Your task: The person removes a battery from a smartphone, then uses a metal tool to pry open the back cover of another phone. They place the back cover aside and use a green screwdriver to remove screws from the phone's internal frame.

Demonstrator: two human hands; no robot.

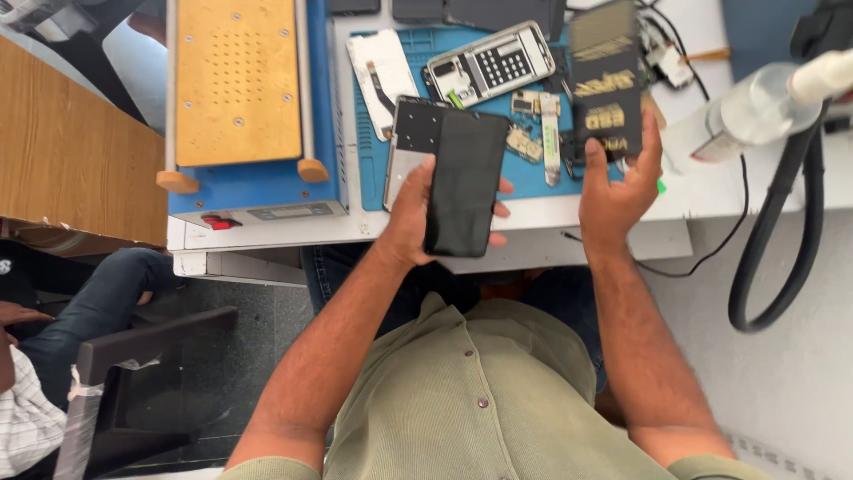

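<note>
- The left hand [410, 213] has its grip closed around a flat black rectangular phone screen panel [464, 182], fingers curled round its right edge and the thumb on the left, holding it upright above the front edge of the white tabletop [622, 209].
- The right hand [617, 191] has its grip pinched on the lower end of a dark, shiny rectangular pouch with gold lettering [606, 76], which stands up over the blue work mat [369, 142].
- To handle this well, I judge the panel is best held by its edges only, with fingers off the glass face, and kept level over the mat in case it slips.
- Behind the panel, touching it, lies a grey metal phone frame [404, 147].
- Further back on the mat lie an opened phone body showing its circuit parts [490, 62] and a white back cover [380, 71].
- At left stands a blue machine topped with a tan perforated plate [235, 80].
- At right is a clear plastic bottle [755, 108], tilted.
</note>
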